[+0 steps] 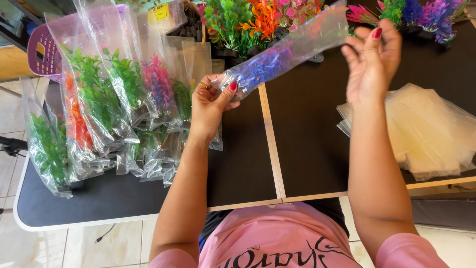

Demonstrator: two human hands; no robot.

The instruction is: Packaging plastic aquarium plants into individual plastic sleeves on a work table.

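Her left hand [210,101] grips the low end of a clear bag [287,49] with a purple plant; her right hand [372,59] pinches its far top, above the black surface [307,144].

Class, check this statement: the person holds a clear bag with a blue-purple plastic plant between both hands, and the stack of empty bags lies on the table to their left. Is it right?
Not quite. The head view shows the stack of empty bags on the person's right, beside the right hand. The rest stands: both hands, the left hand included, hold the clear bag with the blue-purple plant.
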